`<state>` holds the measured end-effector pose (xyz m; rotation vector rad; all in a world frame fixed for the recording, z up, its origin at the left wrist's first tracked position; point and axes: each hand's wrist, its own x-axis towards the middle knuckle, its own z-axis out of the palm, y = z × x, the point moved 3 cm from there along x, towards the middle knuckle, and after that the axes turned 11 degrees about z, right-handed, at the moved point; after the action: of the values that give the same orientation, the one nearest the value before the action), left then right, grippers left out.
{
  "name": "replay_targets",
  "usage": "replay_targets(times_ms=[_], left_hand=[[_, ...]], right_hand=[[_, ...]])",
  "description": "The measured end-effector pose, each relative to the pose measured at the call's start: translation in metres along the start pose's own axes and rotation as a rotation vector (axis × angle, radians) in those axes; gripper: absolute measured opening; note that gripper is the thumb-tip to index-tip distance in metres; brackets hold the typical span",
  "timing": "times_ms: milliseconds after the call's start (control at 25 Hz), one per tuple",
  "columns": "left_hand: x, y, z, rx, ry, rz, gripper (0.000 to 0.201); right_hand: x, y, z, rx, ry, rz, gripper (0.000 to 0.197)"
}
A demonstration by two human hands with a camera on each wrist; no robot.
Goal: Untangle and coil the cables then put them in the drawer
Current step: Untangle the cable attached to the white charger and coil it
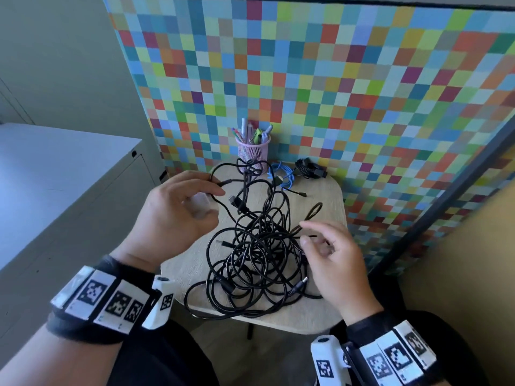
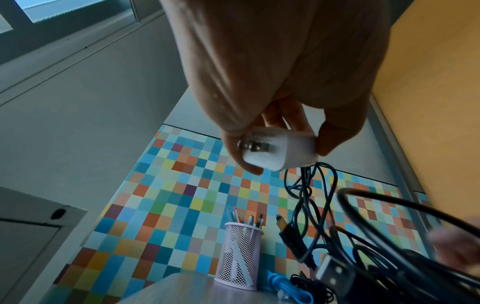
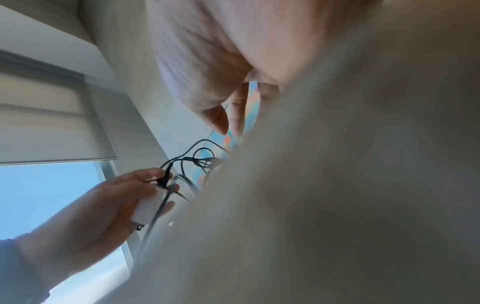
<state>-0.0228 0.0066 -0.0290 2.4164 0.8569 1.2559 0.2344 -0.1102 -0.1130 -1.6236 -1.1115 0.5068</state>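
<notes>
Left hand (image 1: 178,215) grips a white charger (image 2: 279,150).
Black cables (image 1: 259,254) trail below that grip; right hand (image 1: 331,263) hovers loosely open over them.

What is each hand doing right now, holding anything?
Left hand: grips the white charger plug, its black cable trailing down.
Right hand: over the cable tangle; grip cannot be told.

From my remote seat, a partition (image 1: 334,79) of small multicoloured squares stood behind the small pale wood counter (image 1: 328,196). A grey cabinet (image 1: 55,176) sat to the left against a plain grey-green wall (image 1: 55,51). A window (image 3: 39,195) with a half-lowered blind (image 3: 46,123) showed bright blue daylight.
</notes>
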Motion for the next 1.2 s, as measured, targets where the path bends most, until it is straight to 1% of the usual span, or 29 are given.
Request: replay_targets(times_ms=[40, 80, 120, 200, 240, 280, 320, 360, 440, 480, 560, 600, 640, 680, 720, 760, 840, 880, 920, 1000, 1040, 1080, 1120, 1200], left_hand=[[-0.004, 0.004, 0.003, -0.019, -0.005, 0.038, 0.04], [-0.006, 0.007, 0.006, -0.037, -0.017, 0.076, 0.042], [-0.007, 0.01, 0.009, -0.051, -0.036, 0.108, 0.043], [-0.009, 0.017, 0.014, -0.061, -0.094, 0.177, 0.045], [-0.008, 0.022, 0.017, -0.038, -0.133, 0.235, 0.043], [-0.008, 0.027, 0.02, -0.01, -0.18, 0.301, 0.04], [-0.008, 0.031, 0.022, 0.014, -0.225, 0.358, 0.037], [-0.007, 0.034, 0.024, 0.038, -0.255, 0.396, 0.034], [-0.006, 0.035, 0.021, 0.072, -0.259, 0.415, 0.032], [-0.007, 0.035, 0.017, 0.065, -0.24, 0.395, 0.036], [-0.01, 0.034, 0.007, 0.01, -0.176, 0.308, 0.051], [-0.012, 0.032, 0.003, -0.011, -0.133, 0.245, 0.063], [-0.013, 0.027, -0.001, -0.009, -0.104, 0.156, 0.073], [-0.013, 0.021, -0.003, 0.017, -0.1, 0.037, 0.077], [-0.01, 0.014, -0.004, 0.07, -0.12, -0.095, 0.073], [-0.009, 0.005, -0.003, 0.145, -0.165, -0.215, 0.065], [-0.007, -0.013, 0.001, 0.235, -0.345, -0.396, 0.047], [-0.009, -0.022, 0.006, 0.242, -0.448, -0.461, 0.046], [-0.01, -0.031, 0.011, 0.259, -0.54, -0.501, 0.05], [-0.012, -0.044, 0.02, 0.322, -0.665, -0.537, 0.071], [-0.011, -0.049, 0.023, 0.351, -0.703, -0.551, 0.08], [-0.01, -0.051, 0.025, 0.377, -0.729, -0.559, 0.084], [-0.008, -0.052, 0.025, 0.404, -0.75, -0.559, 0.084], [-0.004, -0.05, 0.026, 0.465, -0.777, -0.53, 0.078]], right_hand=[[0.001, -0.011, -0.003, -0.003, 0.037, -0.04, 0.034], [0.003, -0.023, -0.005, 0.001, 0.038, -0.078, 0.042], [0.005, -0.037, -0.005, 0.018, -0.008, -0.083, 0.053], [0.01, -0.059, 0.003, 0.074, -0.201, 0.0, 0.08], [0.014, -0.065, 0.009, 0.078, -0.29, 0.03, 0.09], [0.018, -0.07, 0.014, 0.047, -0.346, 0.026, 0.094], [0.022, -0.071, 0.018, 0.019, -0.368, 0.009, 0.09], [0.027, -0.07, 0.021, 0.005, -0.357, -0.008, 0.076], [0.037, -0.064, 0.02, 0.013, -0.25, 0.041, 0.036], [0.043, -0.061, 0.017, 0.033, -0.185, 0.087, 0.024], [0.05, -0.052, 0.009, 0.118, -0.095, 0.161, 0.02], [0.051, -0.05, 0.006, 0.155, -0.089, 0.174, 0.02], [0.05, -0.049, 0.003, 0.172, -0.099, 0.178, 0.021], [0.048, -0.049, 0.001, 0.176, -0.133, 0.178, 0.026], [0.045, -0.048, 0.001, 0.172, -0.184, 0.175, 0.031], [0.039, -0.049, 0.0, 0.158, -0.255, 0.162, 0.035], [0.028, -0.052, 0.002, 0.077, -0.378, 0.125, 0.033], [0.023, -0.052, 0.003, 0.023, -0.412, 0.117, 0.031], [0.018, -0.051, 0.006, -0.03, -0.435, 0.116, 0.026], [0.008, -0.05, 0.012, -0.145, -0.446, 0.084, 0.018], [0.004, -0.05, 0.015, -0.199, -0.429, 0.048, 0.015], [0.002, -0.048, 0.017, -0.234, -0.411, 0.011, 0.014], [-0.001, -0.046, 0.018, -0.25, -0.401, -0.017, 0.015], [-0.002, -0.044, 0.02, -0.274, -0.402, -0.044, 0.018]])
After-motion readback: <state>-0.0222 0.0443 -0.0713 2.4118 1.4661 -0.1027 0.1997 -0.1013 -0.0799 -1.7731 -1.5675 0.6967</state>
